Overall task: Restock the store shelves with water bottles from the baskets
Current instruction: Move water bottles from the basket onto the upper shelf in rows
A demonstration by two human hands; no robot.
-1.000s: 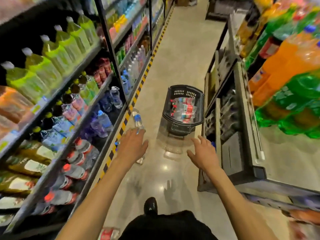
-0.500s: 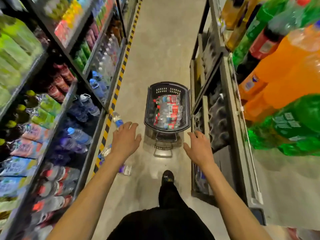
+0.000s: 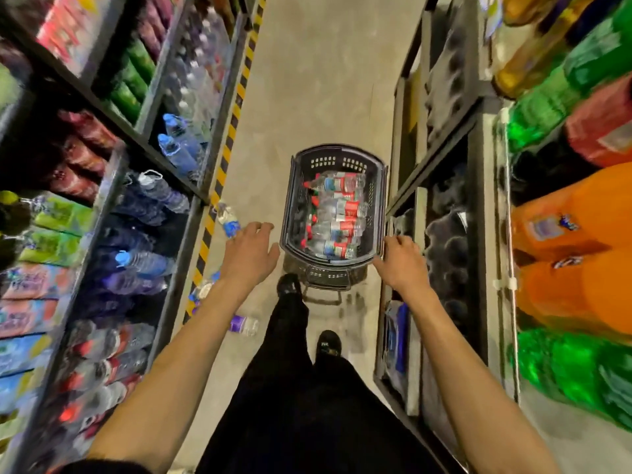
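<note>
Between stocked shelves (image 3: 201, 186) the aisle floor (image 3: 318, 97) gap has closed: the basket (image 3: 294, 213) of water bottles (image 3: 337, 213) now lies between the spread, empty left hand (image 3: 251, 254) and right hand (image 3: 402, 265), the right perhaps touching its rim, so lifting looks next.

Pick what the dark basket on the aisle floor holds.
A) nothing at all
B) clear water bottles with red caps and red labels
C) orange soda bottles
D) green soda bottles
B: the basket is filled with clear water bottles lying on their sides, with their red caps and red labels showing.
</note>
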